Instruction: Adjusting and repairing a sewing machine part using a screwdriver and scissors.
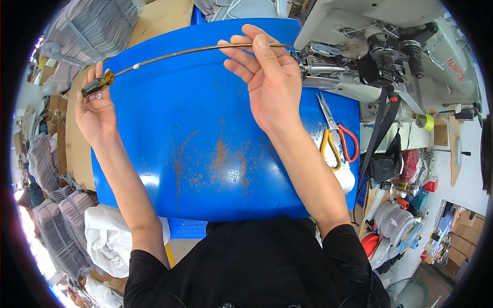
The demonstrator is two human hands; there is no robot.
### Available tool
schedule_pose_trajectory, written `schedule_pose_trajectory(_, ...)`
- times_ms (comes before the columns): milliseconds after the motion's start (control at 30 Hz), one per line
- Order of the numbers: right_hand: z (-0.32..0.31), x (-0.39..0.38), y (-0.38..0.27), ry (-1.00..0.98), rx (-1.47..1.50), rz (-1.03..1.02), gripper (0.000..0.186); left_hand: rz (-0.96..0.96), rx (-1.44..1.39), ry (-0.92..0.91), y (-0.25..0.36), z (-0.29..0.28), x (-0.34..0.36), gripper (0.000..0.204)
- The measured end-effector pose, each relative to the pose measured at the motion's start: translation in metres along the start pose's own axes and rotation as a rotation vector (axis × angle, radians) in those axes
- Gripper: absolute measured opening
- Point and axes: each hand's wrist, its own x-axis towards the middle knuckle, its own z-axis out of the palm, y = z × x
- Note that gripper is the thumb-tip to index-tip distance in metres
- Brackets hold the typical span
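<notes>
A long thin screwdriver (177, 53) stretches across the far part of a blue work surface, its shaft looking bent in this wide view. My left hand (97, 113) holds its dark, amber-ended handle (97, 83) across the fingers, and a ring shows on one finger. Near the shaft's other end, my right hand (269, 77) pinches the metal between thumb and fingers. The tip lies close to the machine parts, and I cannot tell whether it touches them. Brown rust-like crumbs (221, 154) are scattered on the blue surface (138, 118) below.
Scissors (331, 123) with one yellow and one red handle lie on the right, beside my right forearm. A sewing machine (390, 56) fills the upper right. Bundled grey pieces (92, 31) are stacked at the far left. A white sack (108, 238) sits at the lower left.
</notes>
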Motion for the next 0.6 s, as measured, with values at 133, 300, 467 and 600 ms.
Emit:
schedule_pose_trajectory(133,-0.001,0.001,0.001,0.000,0.022,-0.013,0.034,-0.069,-0.309,-0.065,-0.002,-0.003,0.013,0.035)
schedule_pose_trajectory(300,0.003,0.001,0.003,-0.013,0.042,-0.025,0.035,-0.281,-0.616,0.003,0.020,-0.022,0.032,0.024)
schedule_pose_trajectory(467,0.002,-0.001,0.001,0.007,0.025,-0.013,0.034,-0.348,-0.782,0.175,0.019,-0.001,0.041,0.012)
schedule_pose_trajectory(600,0.003,0.000,-0.001,0.019,0.063,-0.026,0.033,-0.187,-0.878,0.174,0.012,0.021,0.042,0.010)
